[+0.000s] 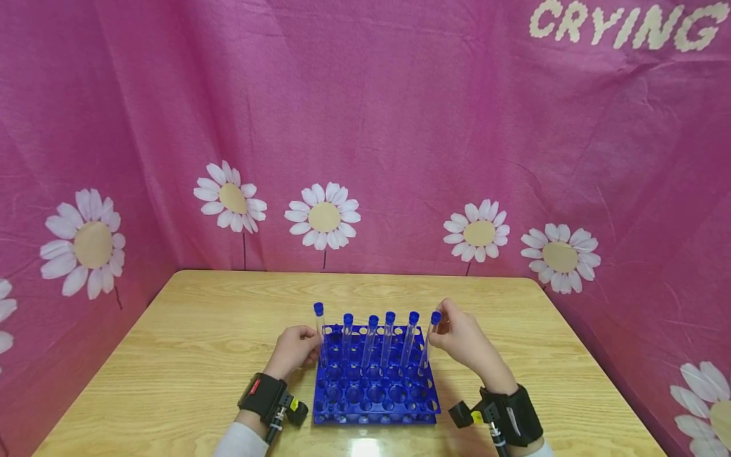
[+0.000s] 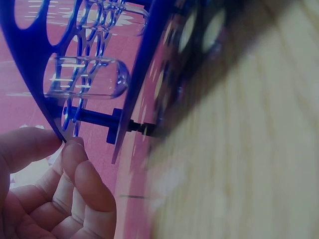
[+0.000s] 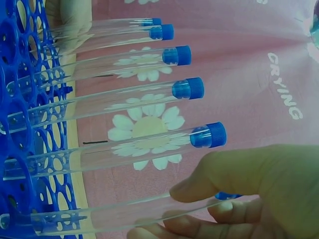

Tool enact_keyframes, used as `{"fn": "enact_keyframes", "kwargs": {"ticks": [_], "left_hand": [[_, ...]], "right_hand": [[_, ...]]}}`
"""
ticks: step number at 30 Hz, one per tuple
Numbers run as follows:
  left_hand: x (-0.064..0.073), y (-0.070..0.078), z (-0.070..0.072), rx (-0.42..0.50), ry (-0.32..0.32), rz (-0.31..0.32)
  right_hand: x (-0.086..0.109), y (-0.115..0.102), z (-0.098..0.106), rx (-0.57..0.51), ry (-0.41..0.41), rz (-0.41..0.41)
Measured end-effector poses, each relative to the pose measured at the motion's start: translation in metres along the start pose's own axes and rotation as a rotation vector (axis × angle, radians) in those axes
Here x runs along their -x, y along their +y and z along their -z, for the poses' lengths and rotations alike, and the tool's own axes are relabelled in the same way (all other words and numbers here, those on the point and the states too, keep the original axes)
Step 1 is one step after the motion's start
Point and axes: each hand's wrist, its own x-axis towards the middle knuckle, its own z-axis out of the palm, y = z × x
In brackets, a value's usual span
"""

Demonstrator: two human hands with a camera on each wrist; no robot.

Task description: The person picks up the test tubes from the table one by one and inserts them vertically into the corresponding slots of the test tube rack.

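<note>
A blue test tube rack stands on the table with a row of clear, blue-capped test tubes across its back part. At its left side my left hand pinches the edge of the rack's upper plate between thumb and fingers. My right hand holds the rightmost test tube near its cap, thumb on one side and fingers on the other. That tube's lower end sits within the rack and it leans slightly. The leftmost test tube rises higher than its neighbours.
The wooden table extends around the rack on all sides. Behind it hangs a pink cloth printed with daisies and lettering. A black wrist strap with a camera is on each forearm, close to the rack's front corners.
</note>
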Motion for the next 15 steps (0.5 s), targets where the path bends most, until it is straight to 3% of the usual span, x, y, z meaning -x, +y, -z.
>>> {"fn": "enact_keyframes", "kwargs": {"ticks": [10,15], "left_hand": [[0.000,0.000,0.000,-0.003,0.000,0.000],[0.000,0.003,0.007,-0.089,0.000,-0.027]], "right_hand": [[0.000,0.002,0.003,-0.025,-0.049,0.028],[0.003,0.009,0.014,-0.014,-0.100,0.050]]}}
